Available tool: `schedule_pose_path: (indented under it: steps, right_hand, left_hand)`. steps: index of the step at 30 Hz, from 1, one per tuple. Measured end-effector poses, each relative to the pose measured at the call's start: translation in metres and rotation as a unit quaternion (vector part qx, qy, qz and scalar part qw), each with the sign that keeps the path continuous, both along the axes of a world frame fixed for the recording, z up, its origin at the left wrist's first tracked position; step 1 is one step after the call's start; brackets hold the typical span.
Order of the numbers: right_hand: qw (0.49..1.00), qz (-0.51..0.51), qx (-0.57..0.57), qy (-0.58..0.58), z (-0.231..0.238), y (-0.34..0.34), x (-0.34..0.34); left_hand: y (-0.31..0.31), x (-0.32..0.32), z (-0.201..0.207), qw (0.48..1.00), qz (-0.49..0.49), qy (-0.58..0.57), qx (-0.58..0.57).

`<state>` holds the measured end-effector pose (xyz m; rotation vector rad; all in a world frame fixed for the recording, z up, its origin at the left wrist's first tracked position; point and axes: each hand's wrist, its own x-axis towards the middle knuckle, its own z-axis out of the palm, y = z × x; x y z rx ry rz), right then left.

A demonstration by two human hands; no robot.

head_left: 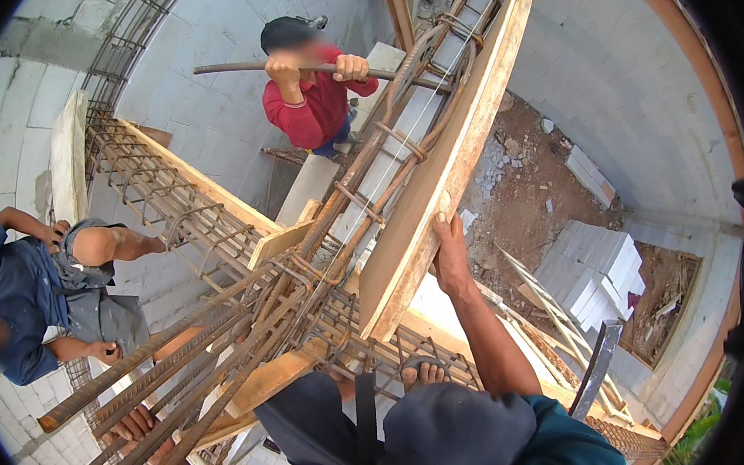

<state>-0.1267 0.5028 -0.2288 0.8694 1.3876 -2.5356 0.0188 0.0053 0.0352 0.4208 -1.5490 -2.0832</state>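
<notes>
My right hand [451, 252] is closed on the edge of a long wooden board [436, 194], which stands on edge along a rebar cage [363, 175]. The thumb lies over the board's top edge; the other fingers are partly hidden. At the lower left, my left hand [137, 424] is wrapped on one of several thick ribbed rebars [116, 378] that jut out from the joint, and other bars partly cover it. Across the cage, a co-worker in a red shirt [307, 114] grips a steel bar [236, 68] with both hands; its far end reaches the cage.
A second co-worker in dark blue [18, 292] sits at the left beside another rebar cage [173, 204] edged with planks. A thin string [405, 139] runs along the main cage. White blocks [592, 272] are stacked far below at the right. An upright metal piece [597, 368] stands beside my right arm.
</notes>
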Motion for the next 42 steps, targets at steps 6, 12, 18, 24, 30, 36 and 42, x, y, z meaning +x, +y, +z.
schedule_pose_path:
  steps: [6, 12, 18, 24, 30, 36, 42]
  right_hand:
    - [0.997, 0.061, 0.047, -0.032, 0.000, -0.050, 0.064]
    - [0.991, 0.109, -0.031, -0.066, -0.011, -0.042, 0.069]
    - [0.994, 0.096, -0.035, -0.030, -0.010, -0.038, 0.074]
    - [0.989, 0.126, -0.043, -0.063, -0.011, -0.032, 0.074]
    - [0.984, 0.147, -0.081, -0.062, -0.008, -0.028, 0.073]
    - [0.983, 0.155, -0.082, -0.054, -0.006, -0.027, 0.073]
    - [0.976, 0.185, -0.089, -0.067, 0.000, -0.024, 0.070]
  left_hand:
    - [0.006, -0.007, 0.006, 0.979, -0.187, 0.052, 0.070]
    - [-0.005, -0.007, -0.001, 0.976, -0.208, 0.068, -0.007]
    - [-0.014, 0.004, -0.017, 0.946, 0.314, -0.079, 0.027]
    - [0.000, -0.009, -0.002, 0.999, -0.027, -0.017, -0.029]
    - [0.055, -0.032, 0.010, 0.924, 0.366, 0.004, 0.110]
    - [0.051, -0.030, 0.008, 0.996, 0.051, 0.057, -0.038]
    - [0.033, -0.008, -0.005, 0.988, 0.144, 0.054, 0.013]
